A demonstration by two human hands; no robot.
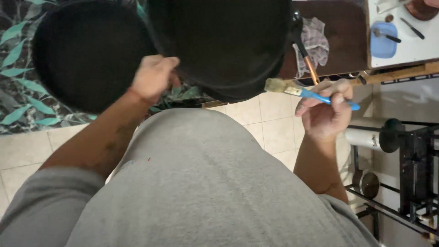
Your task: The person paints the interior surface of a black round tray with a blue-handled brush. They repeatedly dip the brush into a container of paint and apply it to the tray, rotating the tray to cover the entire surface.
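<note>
Holding a blue-handled brush [299, 92] in a closed grip, the right hand [325, 112] hangs just right of a black pan [224, 45], bristles pointing at its rim, while the left hand [153, 77] has its grip closed on the near edge where that pan meets a second black pan [87, 55] over the leaf-patterned bench [18, 110]. The front pan juts past the bench edge above the tiled floor [270, 128], so a slack left hold could likely let it tip and drop. A loose pinch might also let the brush slip to the floor.
</note>
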